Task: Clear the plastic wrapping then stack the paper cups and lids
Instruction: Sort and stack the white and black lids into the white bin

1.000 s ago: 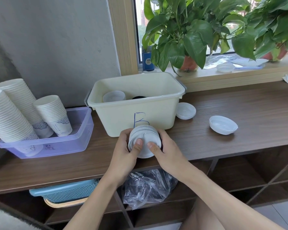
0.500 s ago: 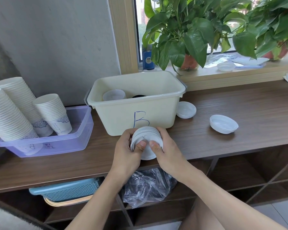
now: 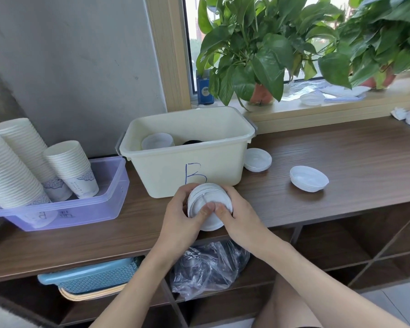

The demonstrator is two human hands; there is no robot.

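Soft daylight comes through the window (image 3: 191, 39) at the far right, where the glass is washed out almost to white. The plant leaves (image 3: 265, 50) before it are lit from behind. The table (image 3: 341, 150) is evenly bright, with only faint shadows beside the cream bin (image 3: 166, 171). The shelves (image 3: 329, 245) below are dim, and the plastic bag (image 3: 208, 266) there shows small glints. The left hand (image 3: 180, 216), the right hand (image 3: 242, 218) and the stack of lids (image 3: 204, 195) they hold are sharp. The wide lens makes the window frame (image 3: 168, 50) lean; the near left corner is blurred.
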